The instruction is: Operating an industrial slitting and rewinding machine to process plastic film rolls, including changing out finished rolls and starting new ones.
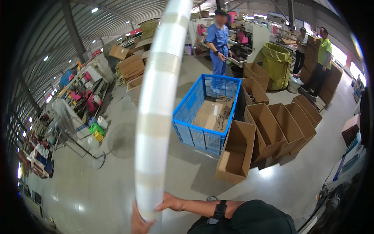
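Observation:
A long roll of whitish, shiny film (156,105) with beige bands stands nearly upright before me, leaning slightly right at its top. Its upper end runs out of view. My left hand (140,221) is wrapped round the bottom end from the left side. On the right side, slightly higher, my right hand (170,202) grips the same roll, with a black strap (219,211) further up that forearm. Beyond the roll to the right stands a blue plastic crate (199,129) with flattened brown cardboard (206,115) inside.
Several open cardboard boxes (235,150) lean beside the crate. A person in blue (219,39) stands behind it, near a yellow-green bag bin (276,64). Two more people are at the far right. Machines (87,99), jugs (95,130) and a thin metal stand (83,146) occupy the left.

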Available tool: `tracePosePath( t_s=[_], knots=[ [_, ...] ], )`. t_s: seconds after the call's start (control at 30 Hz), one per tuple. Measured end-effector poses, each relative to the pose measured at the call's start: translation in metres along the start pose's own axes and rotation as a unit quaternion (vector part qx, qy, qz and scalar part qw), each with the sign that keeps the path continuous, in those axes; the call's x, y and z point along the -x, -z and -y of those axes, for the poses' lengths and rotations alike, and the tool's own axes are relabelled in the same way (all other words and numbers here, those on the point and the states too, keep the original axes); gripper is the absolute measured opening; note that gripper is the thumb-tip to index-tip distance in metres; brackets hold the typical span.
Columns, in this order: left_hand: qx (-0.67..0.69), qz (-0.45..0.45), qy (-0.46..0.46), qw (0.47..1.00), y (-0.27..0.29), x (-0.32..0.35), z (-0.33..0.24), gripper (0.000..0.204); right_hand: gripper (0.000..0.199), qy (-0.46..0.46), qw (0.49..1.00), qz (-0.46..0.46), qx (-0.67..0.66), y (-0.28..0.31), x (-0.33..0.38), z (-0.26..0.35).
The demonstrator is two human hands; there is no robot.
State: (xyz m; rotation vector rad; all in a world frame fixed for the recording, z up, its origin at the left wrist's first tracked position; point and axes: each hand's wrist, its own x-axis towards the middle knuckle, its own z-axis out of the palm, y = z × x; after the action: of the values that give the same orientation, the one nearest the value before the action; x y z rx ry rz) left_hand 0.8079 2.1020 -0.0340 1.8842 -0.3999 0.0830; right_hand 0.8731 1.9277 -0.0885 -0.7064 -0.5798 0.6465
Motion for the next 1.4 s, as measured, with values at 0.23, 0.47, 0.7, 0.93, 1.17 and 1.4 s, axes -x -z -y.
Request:
tracePosePath(
  t_s=[0.23,0.47,0.7,0.93,1.17,1.4],
  knots=[
    [-0.264,0.068,0.318,0.908,-0.056,0.097,0.073,0.092,0.061,0.117,0.932,-0.273,-0.206,0.206,0.022,0.111],
    [-0.353,0.074,0.351,0.864,-0.057,0.119,0.12,0.082,0.064,0.153,0.894,-0.393,-0.151,0.324,-0.015,0.152],
    [-0.289,0.069,0.275,0.914,-0.105,-0.093,0.062,0.071,0.062,0.171,0.877,-0.421,-0.155,0.433,-0.024,0.234],
    [-0.284,0.085,0.264,0.918,-0.159,-0.265,0.076,0.08,0.058,0.096,0.862,-0.472,-0.16,0.445,-0.031,0.223],
    [-0.221,0.088,0.074,0.968,-0.185,-0.348,0.072,0.083,0.063,0.213,0.822,-0.516,-0.115,0.502,-0.037,0.315],
    [-0.07,-0.101,0.255,0.959,-0.079,-0.185,0.127,0.075,0.067,0.159,0.871,-0.451,-0.111,0.485,-0.027,0.216]
  ],
)
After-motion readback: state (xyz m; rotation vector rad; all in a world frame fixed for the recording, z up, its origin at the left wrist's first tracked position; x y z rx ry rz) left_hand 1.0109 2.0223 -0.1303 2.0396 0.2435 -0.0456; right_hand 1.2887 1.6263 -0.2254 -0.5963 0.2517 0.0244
